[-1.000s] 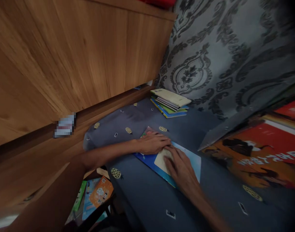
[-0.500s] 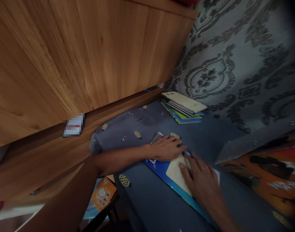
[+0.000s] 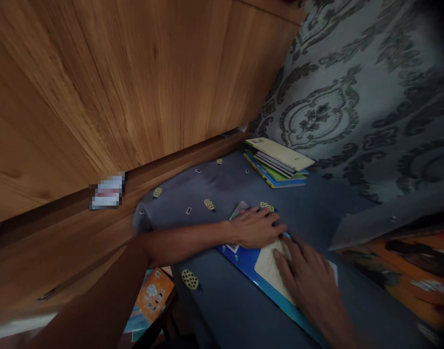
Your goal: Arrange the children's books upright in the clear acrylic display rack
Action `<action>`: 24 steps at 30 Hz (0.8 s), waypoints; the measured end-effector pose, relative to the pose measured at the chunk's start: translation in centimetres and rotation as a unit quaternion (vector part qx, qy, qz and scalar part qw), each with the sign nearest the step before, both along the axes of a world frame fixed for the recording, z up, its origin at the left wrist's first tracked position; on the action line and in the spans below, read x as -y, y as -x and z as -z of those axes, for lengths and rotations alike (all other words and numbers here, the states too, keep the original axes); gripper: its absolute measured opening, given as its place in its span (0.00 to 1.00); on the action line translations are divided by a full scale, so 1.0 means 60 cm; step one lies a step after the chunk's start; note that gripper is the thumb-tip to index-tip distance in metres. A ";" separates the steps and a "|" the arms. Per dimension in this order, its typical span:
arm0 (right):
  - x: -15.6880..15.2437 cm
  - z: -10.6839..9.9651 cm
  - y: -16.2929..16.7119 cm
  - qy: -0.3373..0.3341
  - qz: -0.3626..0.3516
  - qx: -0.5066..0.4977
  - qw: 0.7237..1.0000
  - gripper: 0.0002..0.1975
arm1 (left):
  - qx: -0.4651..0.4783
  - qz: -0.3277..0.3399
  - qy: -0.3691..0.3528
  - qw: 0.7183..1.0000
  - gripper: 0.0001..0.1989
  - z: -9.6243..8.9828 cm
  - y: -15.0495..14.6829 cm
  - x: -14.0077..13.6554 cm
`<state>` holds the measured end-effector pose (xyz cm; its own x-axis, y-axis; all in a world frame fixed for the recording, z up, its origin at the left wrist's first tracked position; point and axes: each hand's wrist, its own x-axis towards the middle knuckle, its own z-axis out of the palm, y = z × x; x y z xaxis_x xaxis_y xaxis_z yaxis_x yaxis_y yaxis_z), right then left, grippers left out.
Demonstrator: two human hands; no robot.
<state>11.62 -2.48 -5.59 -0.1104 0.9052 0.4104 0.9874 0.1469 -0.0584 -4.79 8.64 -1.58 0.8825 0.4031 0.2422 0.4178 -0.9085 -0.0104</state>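
A blue book (image 3: 245, 264) with a pale cream panel (image 3: 268, 265) lies on the dark grey-blue pineapple-print cloth (image 3: 222, 300). My left hand (image 3: 260, 227) rests flat over the book's far part, fingers stretched to the right. A greyish corner piece with a pale patch (image 3: 239, 209) shows from under that hand; what it belongs to is partly hidden. Flat on the book's near right part lies my right hand (image 3: 311, 271), its fingers stretched away from me and its thumb on the cream panel. The two hands' fingertips almost meet.
Several stacked books (image 3: 278, 165) lie at the back by the patterned wall (image 3: 316, 116). A wooden cabinet (image 3: 142, 87) stands along the left and back. Below the cloth's left edge is an orange book (image 3: 154, 294). To the right stands an orange printed item (image 3: 418, 261) behind a clear panel.
The view has shifted slightly. Both hands stay flat on the blue book, with almost no visible movement against it.
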 end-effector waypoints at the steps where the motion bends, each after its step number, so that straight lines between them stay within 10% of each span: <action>1: 0.003 -0.001 0.002 0.003 0.001 0.004 1.000 0.26 | -0.002 0.002 0.000 1.000 0.16 -0.002 0.001 0.002; 24: 0.082 -0.098 0.059 0.143 0.075 -0.013 0.987 0.24 | 0.023 0.016 0.037 0.999 0.14 -0.005 0.002 0.011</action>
<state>8.09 -7.40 0.27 0.0415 0.9898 0.1362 0.9944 -0.0276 -0.1023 -4.94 7.97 -1.28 0.8837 0.3936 0.2533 0.3875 -0.9187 0.0757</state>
